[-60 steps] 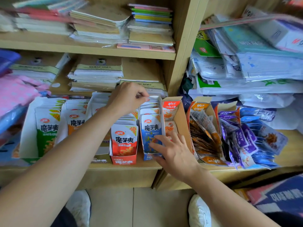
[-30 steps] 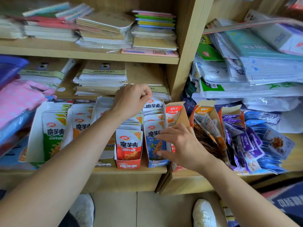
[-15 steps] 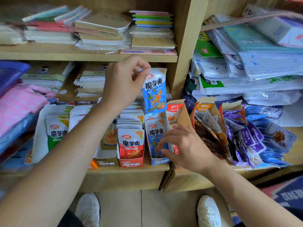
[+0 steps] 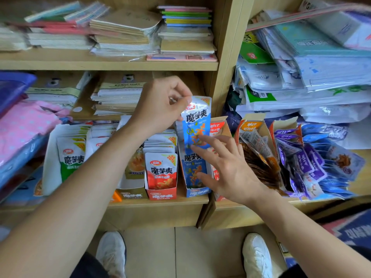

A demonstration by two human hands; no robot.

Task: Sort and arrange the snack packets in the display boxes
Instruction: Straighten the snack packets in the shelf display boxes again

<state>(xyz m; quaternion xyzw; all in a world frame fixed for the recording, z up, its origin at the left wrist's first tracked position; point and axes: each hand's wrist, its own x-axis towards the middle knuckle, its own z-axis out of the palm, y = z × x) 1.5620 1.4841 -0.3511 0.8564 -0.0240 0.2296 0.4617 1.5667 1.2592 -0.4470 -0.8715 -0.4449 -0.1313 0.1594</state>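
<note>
1. On the far left of the low wooden shelf lies a soft pink pack with white dots.
2. Next to it stands a tall white cardboard box full of white and green snack packets.
3. Then comes a red cardboard display box. Red and white snack packets stand in it in a neat row.
4. Above that box is the left hand. Its thumb and first finger pinch the top corner of a blue and white snack packet.
5. This packet hangs straight up and down, over the blue cardboard display box. It is white on top with a red badge and big dark letters. Below it is bright blue with a picture of orange food.
6. More packets of the same kind stand in the blue box.
7. The right hand is in front of the blue box. Its fingers are straight and spread wide, and it holds nothing. One fingertip is at the bottom edge of the hanging packet, but I cannot tell if it touches.
8. Right of that hand is an orange cardboard box with brown snack packets.
9. Last come leaning purple snack packets and dark blue snack packets.
</note>
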